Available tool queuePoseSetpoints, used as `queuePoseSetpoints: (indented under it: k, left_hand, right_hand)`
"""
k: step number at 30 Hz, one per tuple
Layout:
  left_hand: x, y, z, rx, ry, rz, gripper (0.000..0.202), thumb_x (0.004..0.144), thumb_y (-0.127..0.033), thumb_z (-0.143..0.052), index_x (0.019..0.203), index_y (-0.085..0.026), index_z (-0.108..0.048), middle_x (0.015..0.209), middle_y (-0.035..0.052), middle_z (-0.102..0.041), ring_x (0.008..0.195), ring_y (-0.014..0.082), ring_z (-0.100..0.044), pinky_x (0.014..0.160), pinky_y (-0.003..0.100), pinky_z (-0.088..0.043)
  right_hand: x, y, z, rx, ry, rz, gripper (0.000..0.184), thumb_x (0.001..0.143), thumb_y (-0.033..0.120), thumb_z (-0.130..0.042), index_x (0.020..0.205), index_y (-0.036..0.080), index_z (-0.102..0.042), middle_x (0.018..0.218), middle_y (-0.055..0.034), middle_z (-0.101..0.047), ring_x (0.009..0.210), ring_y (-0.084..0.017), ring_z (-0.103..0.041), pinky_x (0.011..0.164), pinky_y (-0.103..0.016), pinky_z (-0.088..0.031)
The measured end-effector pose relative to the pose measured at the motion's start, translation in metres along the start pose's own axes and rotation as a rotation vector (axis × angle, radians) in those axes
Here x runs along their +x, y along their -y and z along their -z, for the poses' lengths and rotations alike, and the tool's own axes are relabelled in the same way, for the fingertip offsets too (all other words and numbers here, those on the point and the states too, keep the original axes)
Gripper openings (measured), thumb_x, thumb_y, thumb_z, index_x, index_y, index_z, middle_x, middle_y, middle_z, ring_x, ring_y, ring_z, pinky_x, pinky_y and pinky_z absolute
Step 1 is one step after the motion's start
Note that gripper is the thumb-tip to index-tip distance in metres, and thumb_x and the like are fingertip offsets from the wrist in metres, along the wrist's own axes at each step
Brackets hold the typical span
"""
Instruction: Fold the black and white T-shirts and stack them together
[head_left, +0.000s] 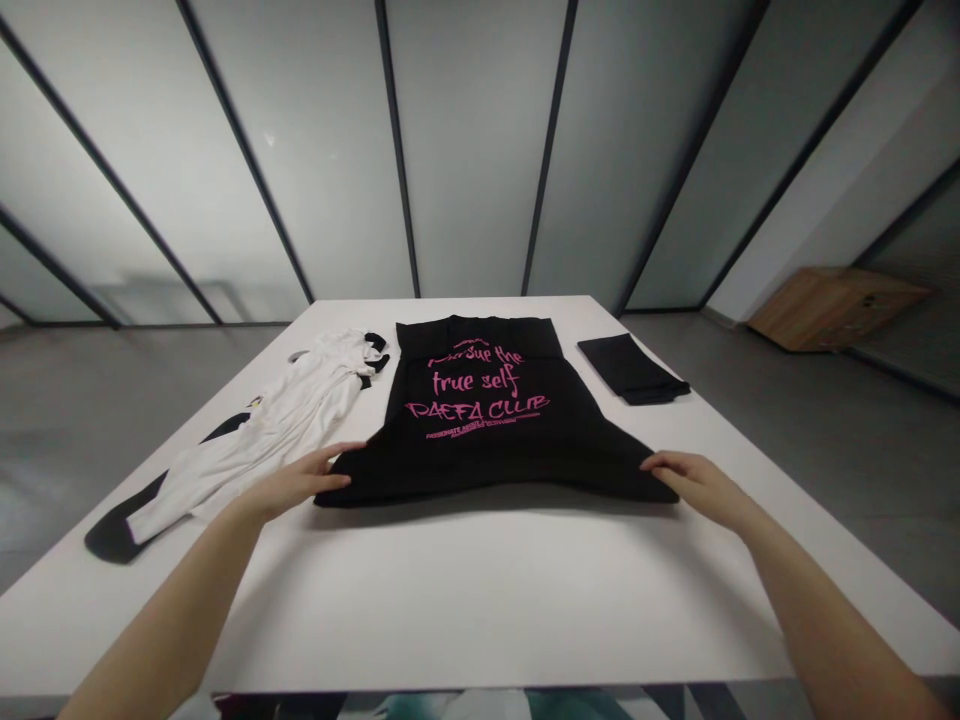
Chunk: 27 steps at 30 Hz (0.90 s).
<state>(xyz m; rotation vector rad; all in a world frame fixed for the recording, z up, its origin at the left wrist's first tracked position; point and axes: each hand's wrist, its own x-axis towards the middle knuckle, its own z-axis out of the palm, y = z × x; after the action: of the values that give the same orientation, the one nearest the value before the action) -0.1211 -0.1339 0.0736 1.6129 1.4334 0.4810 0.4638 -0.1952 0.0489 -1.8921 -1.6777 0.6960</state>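
Observation:
A black T-shirt with pink lettering lies spread on the white table, its neck end far from me. Its near hem curves up slightly from the tabletop. My left hand holds the hem's left corner, and my right hand holds the right corner. Left of the shirt lies a white garment with black trim, close to my left hand. A folded black cloth sits beyond my right hand.
The white table ends in straight edges on both sides and near me, with a grey floor beyond. Frosted glass panels with dark frames stand behind it. A wooden box sits on the floor at far right.

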Motion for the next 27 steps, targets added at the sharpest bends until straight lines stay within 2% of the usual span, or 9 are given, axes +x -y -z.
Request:
queuePoseSetpoints:
  k: [3, 6, 9, 12, 14, 16, 18, 22, 27]
  left_hand:
    - [-0.016, -0.005, 0.02, 0.126, 0.117, -0.017, 0.037, 0.059, -0.055, -0.076, 0.088, -0.032, -0.079, 0.097, 0.0044, -0.074, 0.091, 0.0278, -0.066, 0.083, 0.035, -0.053]
    - [-0.024, -0.011, 0.046, 0.048, 0.133, -0.098, 0.035, 0.047, -0.058, -0.077, 0.066, -0.028, -0.075, 0.073, 0.0053, -0.072, 0.07, 0.0255, -0.063, 0.069, 0.037, -0.052]
    - [-0.012, -0.029, 0.064, -0.252, -0.044, -0.217, 0.051, 0.045, -0.072, -0.064, 0.061, -0.024, -0.067, 0.063, 0.0056, -0.067, 0.063, 0.0264, -0.061, 0.061, 0.04, -0.048]
    - [0.026, -0.066, 0.066, -0.497, -0.334, -0.34, 0.056, 0.06, -0.075, -0.049, 0.076, -0.023, -0.064, 0.071, 0.005, -0.068, 0.078, 0.0292, -0.066, 0.07, 0.043, -0.05]
    - [0.063, -0.092, 0.058, -0.559, -0.436, -0.4, 0.057, 0.073, -0.071, -0.041, 0.093, -0.024, -0.066, 0.09, 0.0058, -0.071, 0.095, 0.0289, -0.066, 0.082, 0.044, -0.052]
    - [0.106, -0.11, 0.046, -0.534, -0.455, -0.364, 0.069, 0.08, -0.07, -0.032, 0.116, -0.021, -0.063, 0.109, 0.0099, -0.071, 0.108, 0.0294, -0.064, 0.09, 0.045, -0.051]
    - [0.147, -0.112, 0.029, -0.495, -0.416, -0.317, 0.07, 0.085, -0.067, -0.033, 0.133, -0.021, -0.054, 0.123, 0.0118, -0.067, 0.116, 0.0272, -0.062, 0.095, 0.044, -0.05]
    - [0.196, -0.074, -0.008, -0.206, -0.419, -0.113, 0.072, 0.088, -0.047, -0.049, 0.151, -0.016, -0.03, 0.14, 0.0164, -0.057, 0.127, 0.0243, -0.056, 0.105, 0.039, -0.044]
    - [0.193, -0.012, -0.038, 0.517, -0.417, -0.098, 0.073, 0.086, -0.043, -0.054, 0.148, -0.007, -0.038, 0.154, 0.022, -0.039, 0.144, 0.0307, -0.035, 0.117, 0.043, -0.028]
  right_hand:
    - [-0.017, 0.009, 0.014, -0.034, 0.286, 0.029, 0.03, 0.068, 0.052, -0.057, 0.07, 0.028, -0.074, 0.076, -0.006, -0.072, 0.077, -0.031, -0.065, 0.075, -0.042, -0.052]
    - [-0.026, 0.015, 0.046, 0.023, 0.322, 0.063, 0.034, 0.067, 0.061, -0.062, 0.065, 0.029, -0.074, 0.071, -0.0086, -0.07, 0.072, -0.031, -0.063, 0.072, -0.043, -0.052]
    - [-0.01, 0.022, 0.076, 0.208, 0.04, 0.043, 0.034, 0.055, 0.064, -0.07, 0.054, 0.03, -0.067, 0.065, -0.0119, -0.065, 0.064, -0.031, -0.06, 0.065, -0.046, -0.051]
    - [0.04, 0.042, 0.083, 0.516, -0.365, 0.101, 0.026, 0.063, 0.054, -0.065, 0.062, 0.028, -0.065, 0.074, -0.0114, -0.066, 0.072, -0.032, -0.062, 0.067, -0.047, -0.051]
    - [0.084, 0.064, 0.074, 0.695, -0.453, 0.162, 0.026, 0.073, 0.047, -0.054, 0.082, 0.026, -0.068, 0.091, -0.0106, -0.068, 0.088, -0.031, -0.065, 0.078, -0.045, -0.052]
    - [0.127, 0.083, 0.056, 0.76, -0.414, 0.148, 0.043, 0.081, 0.046, -0.041, 0.106, 0.023, -0.066, 0.103, -0.0123, -0.069, 0.099, -0.03, -0.065, 0.086, -0.043, -0.052]
    - [0.163, 0.093, 0.032, 0.693, -0.292, 0.092, 0.055, 0.088, 0.049, -0.033, 0.13, 0.021, -0.056, 0.121, -0.0127, -0.067, 0.112, -0.028, -0.063, 0.091, -0.04, -0.051]
    - [0.196, 0.072, -0.025, 0.379, -0.139, -0.024, 0.065, 0.093, 0.049, -0.035, 0.152, 0.021, -0.032, 0.143, -0.0142, -0.054, 0.13, -0.026, -0.053, 0.101, -0.042, -0.047]
    - [0.183, 0.025, -0.082, -0.319, -0.08, 0.045, 0.066, 0.092, 0.05, -0.046, 0.148, 0.015, -0.042, 0.154, -0.0176, -0.04, 0.145, -0.03, -0.032, 0.116, -0.047, -0.029]
